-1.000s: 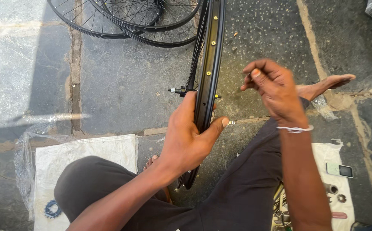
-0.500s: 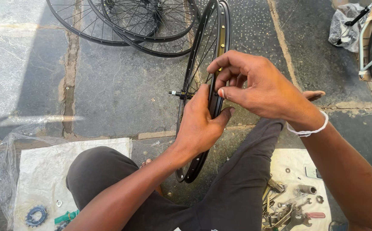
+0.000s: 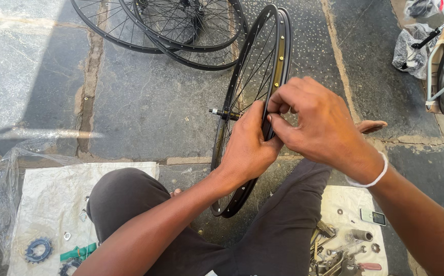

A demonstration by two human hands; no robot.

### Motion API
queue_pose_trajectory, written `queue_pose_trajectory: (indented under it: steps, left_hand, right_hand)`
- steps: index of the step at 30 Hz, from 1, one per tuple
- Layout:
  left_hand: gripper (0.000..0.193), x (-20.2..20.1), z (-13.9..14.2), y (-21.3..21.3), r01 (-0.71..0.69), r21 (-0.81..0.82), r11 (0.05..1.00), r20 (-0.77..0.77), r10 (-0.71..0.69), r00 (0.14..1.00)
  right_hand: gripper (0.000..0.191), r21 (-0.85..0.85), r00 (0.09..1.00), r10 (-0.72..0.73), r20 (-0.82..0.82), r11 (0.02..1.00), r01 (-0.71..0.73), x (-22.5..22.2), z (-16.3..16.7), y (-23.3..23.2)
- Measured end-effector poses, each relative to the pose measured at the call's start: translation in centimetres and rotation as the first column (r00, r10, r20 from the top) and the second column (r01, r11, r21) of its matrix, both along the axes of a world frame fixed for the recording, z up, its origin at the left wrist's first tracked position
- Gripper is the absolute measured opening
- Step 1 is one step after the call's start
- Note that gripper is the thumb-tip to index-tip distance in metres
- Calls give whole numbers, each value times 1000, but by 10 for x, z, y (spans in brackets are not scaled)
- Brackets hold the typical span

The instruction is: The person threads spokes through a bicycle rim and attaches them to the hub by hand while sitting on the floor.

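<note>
Upright bicycle wheel [image 3: 278, 46] stands between the knees, left hand [image 3: 247, 148] gripping its rim, right hand [image 3: 319, 122] pinching at the rim edge; a slackened grip could tip it onto the floor [image 3: 145, 107].

three spoked wheels [image 3: 252, 102], two hands [image 3: 247, 148], one cog [image 3: 39, 249], two sacks [image 3: 53, 204].
</note>
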State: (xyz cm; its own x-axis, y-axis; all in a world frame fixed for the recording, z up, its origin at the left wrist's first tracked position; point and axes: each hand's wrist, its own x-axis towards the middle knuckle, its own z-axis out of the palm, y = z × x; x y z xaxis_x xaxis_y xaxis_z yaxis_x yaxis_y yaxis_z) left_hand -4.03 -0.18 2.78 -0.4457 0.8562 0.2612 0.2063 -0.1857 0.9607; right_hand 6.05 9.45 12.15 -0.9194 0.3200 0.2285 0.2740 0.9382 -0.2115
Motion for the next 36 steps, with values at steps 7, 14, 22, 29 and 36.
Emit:
queue_pose_trajectory:
  steps: [7,14,22,29,36]
  left_hand:
    - [30,3,-2,1,4,-57,998,27,-2,1000]
    - [27,4,-1,3,0,-57,998,14,0,1000]
    - [27,6,0,1,10,3,1000,29,-10,1000]
    - [29,3,-1,0,31,-9,999,32,-31,999]
    - [38,-2,3,0,116,-282,952,83,-96,992]
  right_hand:
    - [18,-221,994,-108,-29,970,99,5,-1,-4]
    - [17,68,998,-63,12,996,62,5,-1,-3]
    - [15,118,999,-52,2,992,51,4,-1,-6]
    - [17,-95,987,-145,71,984,151,5,-4,0]
    - [15,-513,880,-279,-383,857,49,18,-51,7]
